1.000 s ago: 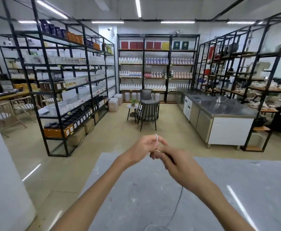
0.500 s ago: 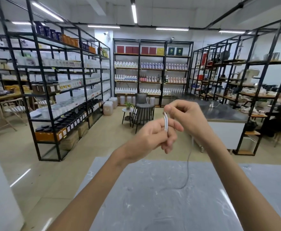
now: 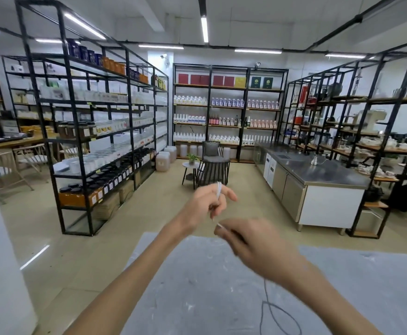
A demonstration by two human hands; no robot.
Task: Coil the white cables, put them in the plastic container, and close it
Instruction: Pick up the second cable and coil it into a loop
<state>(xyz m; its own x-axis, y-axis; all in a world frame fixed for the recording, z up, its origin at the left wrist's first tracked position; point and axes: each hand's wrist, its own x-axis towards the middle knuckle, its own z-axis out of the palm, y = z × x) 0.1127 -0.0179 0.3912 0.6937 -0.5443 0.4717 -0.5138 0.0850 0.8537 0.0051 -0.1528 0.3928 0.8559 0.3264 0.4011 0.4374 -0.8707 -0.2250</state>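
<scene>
My left hand (image 3: 207,205) is raised above the grey table and pinches a small folded loop of white cable (image 3: 218,189) between thumb and fingers. Just below it, my right hand (image 3: 253,240) grips the same cable's running length, blurred by motion. The loose rest of the cable (image 3: 273,313) hangs down from under my right wrist and lies in a loop on the table. The plastic container is not in view.
The grey table (image 3: 197,286) fills the lower frame. Beyond it are black shelf racks (image 3: 89,141) on the left, a steel counter (image 3: 318,175) on the right, and a dark chair (image 3: 212,168) with a small side table on the open floor.
My right hand dropped from above my left hand to below it, drawing the cable around. My left hand kept its pinch on the coil.
</scene>
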